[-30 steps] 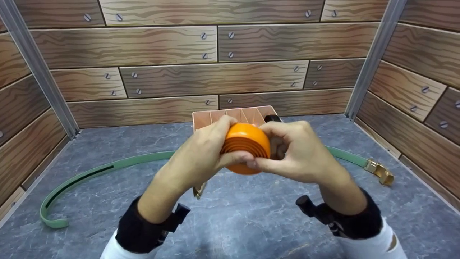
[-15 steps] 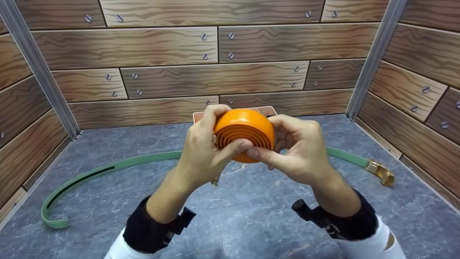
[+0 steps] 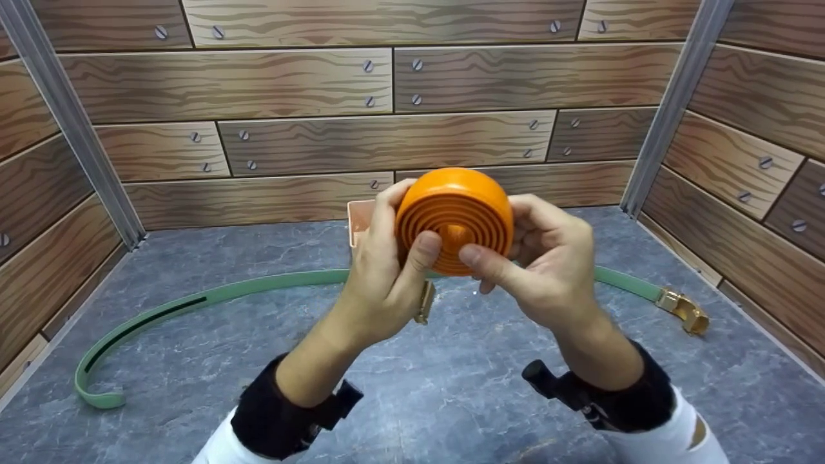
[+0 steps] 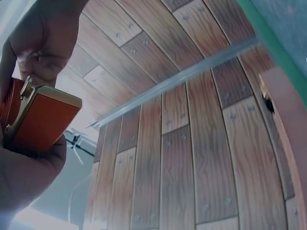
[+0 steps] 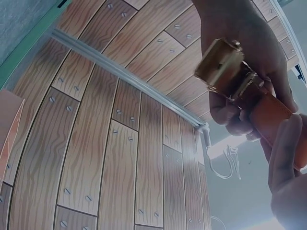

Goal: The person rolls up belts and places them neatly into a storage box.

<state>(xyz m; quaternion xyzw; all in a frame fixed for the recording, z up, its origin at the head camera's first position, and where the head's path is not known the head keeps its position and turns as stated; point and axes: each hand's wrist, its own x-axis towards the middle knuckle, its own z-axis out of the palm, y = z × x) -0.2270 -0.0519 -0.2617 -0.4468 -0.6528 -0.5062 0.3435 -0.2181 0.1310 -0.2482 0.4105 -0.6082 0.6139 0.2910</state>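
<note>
An orange belt [image 3: 454, 182], wound into a tight coil, is held up between both hands with its spiral side towards the head camera. My left hand [image 3: 377, 283] grips its left side, the thumb across the spiral. On the right, my right hand [image 3: 551, 264] holds the coil with the thumb on its face and the fingers partly hidden behind. The gold buckle [image 3: 425, 303] hangs below the coil beside the left hand; the right wrist view shows this buckle [image 5: 220, 67] from another side. In the left wrist view, the strap [image 4: 45, 120] appears flat near the metal.
Behind the hands a green belt [image 3: 258, 283] lies in a wide arc across the grey marbled table [image 3: 451, 386]. Its gold buckle [image 3: 683, 310] is at the right. A pink divided box [image 3: 358, 216] stands at the back, mostly hidden. Wood-patterned panels [image 3: 296, 84] enclose the space.
Both hands have lifted the coiled orange belt and tilted its spiral face towards the head camera. The coil now covers most of the pink box. The green belt has stayed in place.
</note>
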